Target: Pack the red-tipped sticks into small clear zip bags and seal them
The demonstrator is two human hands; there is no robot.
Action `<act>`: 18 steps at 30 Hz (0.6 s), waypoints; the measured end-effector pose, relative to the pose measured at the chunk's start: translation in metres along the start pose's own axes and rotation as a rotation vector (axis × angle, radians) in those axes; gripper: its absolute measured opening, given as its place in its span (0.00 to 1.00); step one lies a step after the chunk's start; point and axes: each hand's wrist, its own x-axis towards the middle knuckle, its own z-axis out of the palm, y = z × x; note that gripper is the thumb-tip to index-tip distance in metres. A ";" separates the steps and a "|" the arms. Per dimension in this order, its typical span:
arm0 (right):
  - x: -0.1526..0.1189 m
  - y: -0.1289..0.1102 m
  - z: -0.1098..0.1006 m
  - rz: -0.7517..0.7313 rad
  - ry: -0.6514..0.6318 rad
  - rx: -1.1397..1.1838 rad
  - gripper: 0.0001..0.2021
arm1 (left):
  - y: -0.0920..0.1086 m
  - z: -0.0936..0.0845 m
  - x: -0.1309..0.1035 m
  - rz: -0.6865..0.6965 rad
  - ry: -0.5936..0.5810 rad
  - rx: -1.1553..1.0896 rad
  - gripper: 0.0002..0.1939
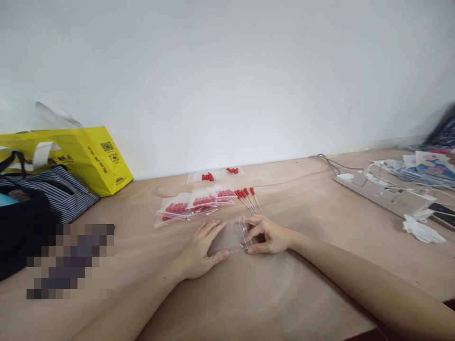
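A clear zip-lock bag (pixel 227 237) lies flat on the table between my hands, its zip strip toward the right. My left hand (pixel 201 253) rests on the bag's left side with the fingers spread. At the mouth, my right hand (pixel 265 235) has its thumb and curled fingers on the edge of the bag. Just beyond it lie several thin sticks with red bulb-like ends (pixel 245 193), which look like droppers. Farther left, overlapping zip-lock bags filled with red-ended pieces (pixel 202 201) are laid in a row.
More bagged red-ended pieces (pixel 208 176) lie by the wall. At left stand a yellow bag (pixel 88 156) and a striped bag (pixel 64 192), near a blurred-out object (pixel 71 260). A power strip (pixel 384 194) with cables, a crumpled tissue (pixel 421 230) and a phone (pixel 444 213) occupy the right.
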 end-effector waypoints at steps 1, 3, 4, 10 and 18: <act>0.000 0.003 -0.002 0.036 0.018 0.047 0.12 | 0.000 0.000 0.000 0.011 0.000 0.006 0.32; 0.005 0.013 -0.008 0.210 0.095 0.113 0.12 | 0.000 -0.001 0.000 0.032 0.008 0.013 0.32; 0.009 0.021 -0.012 0.354 0.162 0.107 0.12 | 0.000 -0.002 0.000 0.037 0.012 0.015 0.32; 0.053 0.079 -0.042 0.983 0.497 -0.146 0.17 | 0.001 -0.003 0.000 0.029 0.002 0.030 0.32; 0.086 0.102 -0.043 1.123 0.496 -0.049 0.03 | 0.002 -0.004 -0.001 0.017 -0.016 0.034 0.32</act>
